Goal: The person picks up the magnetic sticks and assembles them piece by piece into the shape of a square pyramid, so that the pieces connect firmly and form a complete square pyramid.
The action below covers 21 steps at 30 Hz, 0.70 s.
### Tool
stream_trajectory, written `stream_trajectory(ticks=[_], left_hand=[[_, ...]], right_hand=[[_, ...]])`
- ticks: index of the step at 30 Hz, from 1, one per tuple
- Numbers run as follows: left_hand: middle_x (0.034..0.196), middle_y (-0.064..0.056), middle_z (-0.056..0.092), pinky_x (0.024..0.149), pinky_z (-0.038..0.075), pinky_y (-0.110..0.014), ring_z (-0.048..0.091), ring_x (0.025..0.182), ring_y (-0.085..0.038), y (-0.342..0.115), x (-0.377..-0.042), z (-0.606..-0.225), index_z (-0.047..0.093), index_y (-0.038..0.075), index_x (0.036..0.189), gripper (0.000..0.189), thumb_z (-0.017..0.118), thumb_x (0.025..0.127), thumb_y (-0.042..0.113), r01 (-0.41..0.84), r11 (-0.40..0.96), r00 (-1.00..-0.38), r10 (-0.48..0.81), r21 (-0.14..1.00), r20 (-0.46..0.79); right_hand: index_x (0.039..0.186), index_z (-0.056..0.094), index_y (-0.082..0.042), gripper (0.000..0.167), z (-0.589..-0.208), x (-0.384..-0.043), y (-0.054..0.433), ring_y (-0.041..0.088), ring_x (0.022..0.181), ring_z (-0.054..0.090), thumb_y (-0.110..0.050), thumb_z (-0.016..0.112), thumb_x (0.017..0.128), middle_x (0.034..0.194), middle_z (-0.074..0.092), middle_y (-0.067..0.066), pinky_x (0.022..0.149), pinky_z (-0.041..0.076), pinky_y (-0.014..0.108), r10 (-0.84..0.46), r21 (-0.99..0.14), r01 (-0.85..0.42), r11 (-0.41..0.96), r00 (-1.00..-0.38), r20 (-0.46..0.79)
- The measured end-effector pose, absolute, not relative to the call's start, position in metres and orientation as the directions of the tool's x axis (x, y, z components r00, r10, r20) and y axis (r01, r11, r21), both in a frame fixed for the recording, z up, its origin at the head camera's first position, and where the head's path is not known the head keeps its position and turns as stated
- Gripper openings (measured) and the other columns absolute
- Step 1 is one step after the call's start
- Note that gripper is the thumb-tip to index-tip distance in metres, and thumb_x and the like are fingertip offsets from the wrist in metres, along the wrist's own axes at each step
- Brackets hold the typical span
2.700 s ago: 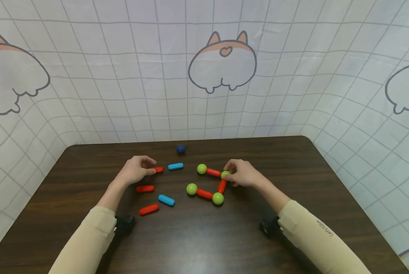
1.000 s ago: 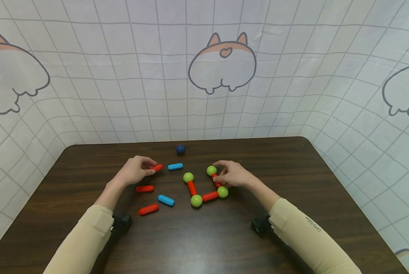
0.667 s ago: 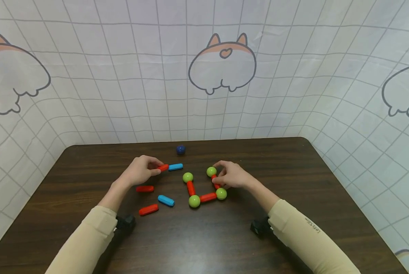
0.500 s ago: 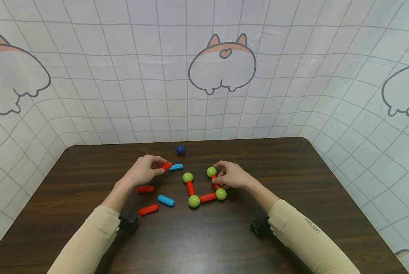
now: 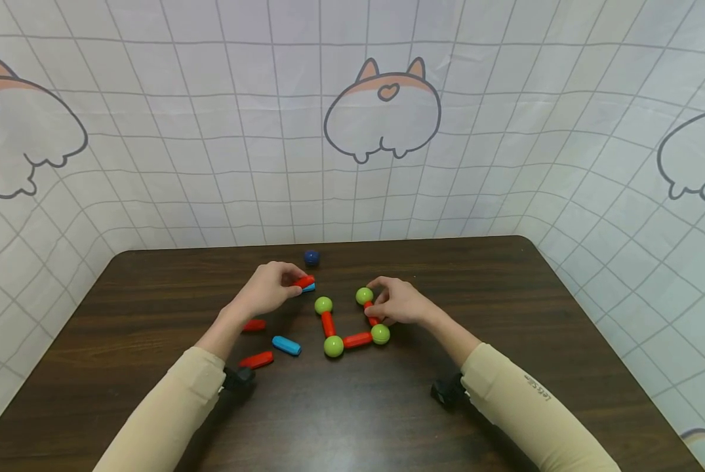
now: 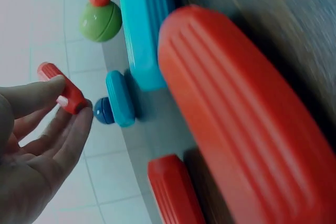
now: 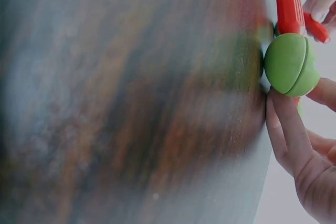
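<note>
My left hand pinches a red toy rod between thumb and fingers. In the left wrist view the rod slants up off the table. Below it in the head view lies a light blue rod, partly covered. To the right, a three-sided figure open at the back joins several green balls with red rods. My right hand pinches its right side rod, between the back ball and the front corner ball. The right wrist view shows fingers against a green ball.
A dark blue ball sits near the back edge of the dark wooden table. Left of the figure lie two red rods and another light blue rod. A gridded white curtain surrounds the table's back and sides.
The left hand has lifted the red rod and carried it rightward over the light blue one. The figure has turned its opening backward; my right hand has shifted from a corner ball to a side rod.
</note>
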<state>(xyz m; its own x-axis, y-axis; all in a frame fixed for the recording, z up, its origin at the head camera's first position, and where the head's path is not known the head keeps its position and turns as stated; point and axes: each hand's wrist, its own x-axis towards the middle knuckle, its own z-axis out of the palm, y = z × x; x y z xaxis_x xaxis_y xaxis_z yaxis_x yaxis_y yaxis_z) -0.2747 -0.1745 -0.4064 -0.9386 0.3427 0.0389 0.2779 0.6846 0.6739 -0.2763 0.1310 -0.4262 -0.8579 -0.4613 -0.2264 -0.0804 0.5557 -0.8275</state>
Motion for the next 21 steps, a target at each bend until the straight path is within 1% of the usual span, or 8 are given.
stream_trajectory(ticks=[3,8,13,21], left_hand=[[0.108,-0.008,0.072,0.086,0.055,-0.042,0.066,0.099,-0.026,-0.167,-0.276,-0.406,0.072,0.002,0.119,0.023,0.072,0.096,0.006,0.286,0.678,-0.937,0.346,0.677,0.049],[0.103,-0.006,0.071,0.083,0.054,-0.041,0.065,0.096,-0.024,-0.157,-0.278,-0.405,0.072,0.004,0.118,0.024,0.074,0.094,0.005,0.31,0.658,-0.93,0.36,0.686,0.076],[0.106,-0.006,0.07,0.082,0.054,-0.04,0.065,0.094,-0.022,-0.149,-0.281,-0.406,0.071,0.005,0.122,0.028,0.072,0.095,0.002,0.358,0.62,-0.912,0.394,0.698,0.118],[0.106,-0.006,0.071,0.084,0.055,-0.039,0.068,0.097,-0.022,-0.134,-0.285,-0.406,0.069,0.004,0.122,0.027,0.073,0.095,0.005,0.308,0.613,-0.922,0.381,0.728,0.07]], right_hand=[[0.141,0.053,-0.001,0.054,-0.427,-0.276,0.131,0.019,0.075,0.068,-0.01,0.077,0.093,0.092,0.069,0.009,0.071,0.061,0.035,-0.459,-0.829,-0.077,0.554,-0.859,-0.226],[0.14,0.054,-0.002,0.054,-0.425,-0.275,0.13,0.019,0.075,0.069,-0.01,0.077,0.092,0.092,0.068,0.01,0.071,0.061,0.035,-0.451,-0.83,-0.065,0.553,-0.861,-0.233],[0.141,0.053,-0.002,0.055,-0.426,-0.276,0.13,0.019,0.074,0.069,-0.01,0.077,0.092,0.093,0.069,0.01,0.071,0.061,0.035,-0.451,-0.832,-0.063,0.552,-0.861,-0.234],[0.14,0.054,-0.003,0.054,-0.425,-0.276,0.129,0.02,0.075,0.07,-0.011,0.077,0.092,0.093,0.069,0.01,0.07,0.061,0.034,-0.441,-0.824,-0.058,0.564,-0.864,-0.241]])
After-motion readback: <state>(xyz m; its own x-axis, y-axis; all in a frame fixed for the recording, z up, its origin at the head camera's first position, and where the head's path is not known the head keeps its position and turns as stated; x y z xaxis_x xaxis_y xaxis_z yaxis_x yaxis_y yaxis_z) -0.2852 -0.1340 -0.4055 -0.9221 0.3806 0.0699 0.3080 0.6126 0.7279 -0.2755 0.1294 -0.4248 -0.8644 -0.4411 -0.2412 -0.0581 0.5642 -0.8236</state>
